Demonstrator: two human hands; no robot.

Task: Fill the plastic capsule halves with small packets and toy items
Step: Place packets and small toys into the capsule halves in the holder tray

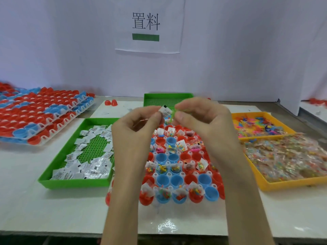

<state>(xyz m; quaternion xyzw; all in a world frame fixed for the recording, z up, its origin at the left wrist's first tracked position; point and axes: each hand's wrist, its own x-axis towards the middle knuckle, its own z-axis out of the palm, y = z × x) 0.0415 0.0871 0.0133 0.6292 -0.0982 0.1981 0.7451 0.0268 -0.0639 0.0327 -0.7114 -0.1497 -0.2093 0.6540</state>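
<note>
Packet (165,111) in left hand (136,126), blurred green toy (172,116), perhaps, in right hand (201,119).

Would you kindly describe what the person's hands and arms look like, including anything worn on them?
Both are bare: the left hand and right hand wear no gloves, and no rings show. The left forearm and right forearm are uncovered to the frame's lower edge, with no sleeve, watch or bracelet in view.

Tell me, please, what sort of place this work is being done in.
Most likely a hand-packing station in a small factory or workshop: stacked racks of capsule halves at the left, a green bin of white packets, an orange bin of toy pieces, and a printed sign on the partition.
</note>
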